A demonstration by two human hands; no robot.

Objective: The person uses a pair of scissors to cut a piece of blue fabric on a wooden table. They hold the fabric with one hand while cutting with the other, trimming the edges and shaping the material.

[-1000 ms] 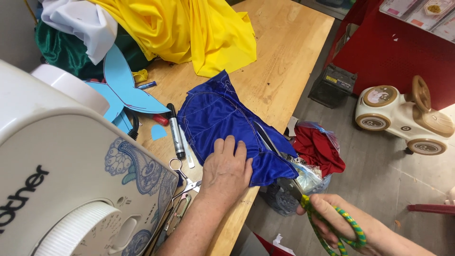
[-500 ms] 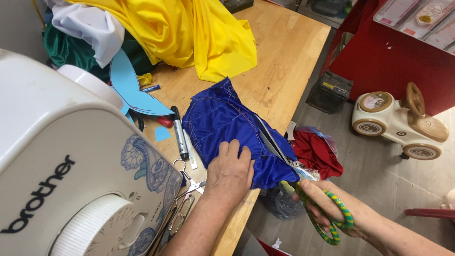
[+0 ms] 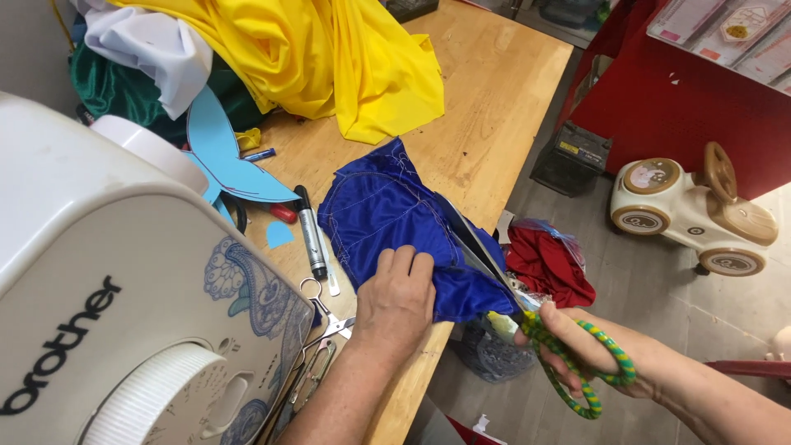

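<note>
A piece of blue fabric (image 3: 375, 214) with white stitching lies on the wooden table (image 3: 486, 107), its lower edge hanging over the table's side. My left hand (image 3: 395, 301) presses flat on the near part of it. My right hand (image 3: 593, 350) grips large scissors by their green-and-yellow wrapped handles (image 3: 577, 363). The long blades (image 3: 474, 243) lie closed along the fabric's right edge, tips pointing up and left.
A white sewing machine (image 3: 107, 272) fills the left foreground. Small scissors (image 3: 325, 317), a black marker (image 3: 309, 231), blue paper cutouts (image 3: 218, 152), and yellow fabric (image 3: 329, 49) lie on the table. A red cloth (image 3: 548, 264), a toy car (image 3: 692, 210) and a red shelf are on the floor at right.
My right hand has brought the scissors up from below the table edge to the fabric's right edge. My left hand stayed pressed on the blue fabric.
</note>
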